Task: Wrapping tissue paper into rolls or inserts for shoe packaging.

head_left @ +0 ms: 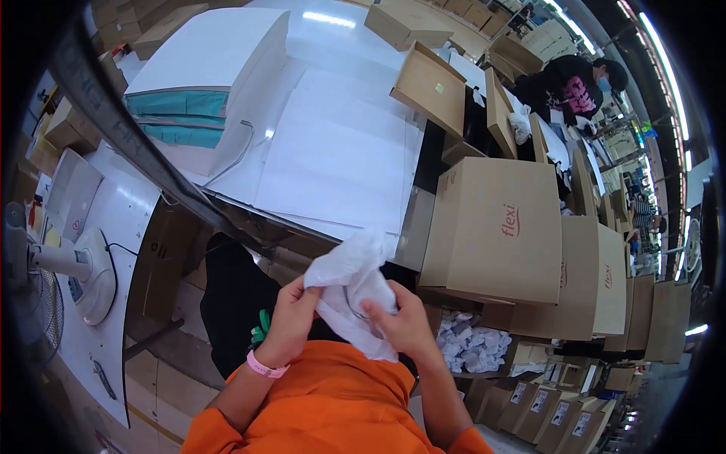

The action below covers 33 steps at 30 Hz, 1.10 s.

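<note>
A crumpled sheet of white tissue paper (349,265) is bunched between my hands, in front of my orange shirt. My left hand (293,314), with a pink band at its wrist, pinches the paper's left edge. On the other side, my right hand (404,321) grips it with the thumb pressed onto its face. A dark curved line shows at the fold near the right thumb; I cannot tell whether something lies inside the paper.
Flat white sheets (340,144) lie on the table beyond my hands, beside a tall white stack (212,49). A metal post (144,140) slants across the left. Brown cartons (491,234) line the right, above crumpled paper (473,344). A fan (94,280) stands left; a co-worker (563,83) bends far right.
</note>
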Motion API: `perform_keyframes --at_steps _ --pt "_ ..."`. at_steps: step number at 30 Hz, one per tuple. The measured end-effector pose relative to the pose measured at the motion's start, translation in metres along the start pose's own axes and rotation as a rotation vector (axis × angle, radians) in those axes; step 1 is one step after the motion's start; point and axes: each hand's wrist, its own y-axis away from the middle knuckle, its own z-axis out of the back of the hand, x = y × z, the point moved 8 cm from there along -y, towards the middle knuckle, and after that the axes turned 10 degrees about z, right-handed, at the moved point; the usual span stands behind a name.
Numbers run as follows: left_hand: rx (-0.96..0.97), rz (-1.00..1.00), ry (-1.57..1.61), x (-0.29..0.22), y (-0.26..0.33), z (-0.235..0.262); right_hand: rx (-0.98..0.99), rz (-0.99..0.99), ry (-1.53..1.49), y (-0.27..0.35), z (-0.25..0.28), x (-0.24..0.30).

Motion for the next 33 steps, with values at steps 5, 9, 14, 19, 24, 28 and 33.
perform_keyframes --at_steps 5,9,14,19,24,28,33 --pt "-0.010 0.034 0.216 -0.010 -0.011 0.014 -0.125 -0.311 -0.932 0.003 -0.006 -0.038" --pt "0.143 0.348 0.310 0.002 0.000 -0.011 -0.064 -0.364 -1.153 0.002 -0.028 -0.048" --pt "0.236 0.137 -0.013 0.005 0.001 -0.032 -0.113 -0.198 -0.383 -0.014 -0.037 -0.054" --pt "-0.018 0.087 -0.219 -0.002 -0.007 -0.023 -0.306 0.310 0.160 -0.019 -0.019 -0.013" --pt "0.099 -0.003 -0.404 -0.020 -0.023 -0.016 -0.111 -0.083 -0.336 -0.032 -0.025 -0.044" --pt "0.160 -0.228 -0.417 -0.072 -0.038 -0.024 -0.253 -0.300 -0.836 -0.035 0.004 -0.070" --pt "-0.152 0.031 -0.796 -0.140 -0.062 -0.035 -0.204 -0.322 -0.954 -0.038 0.031 -0.091"
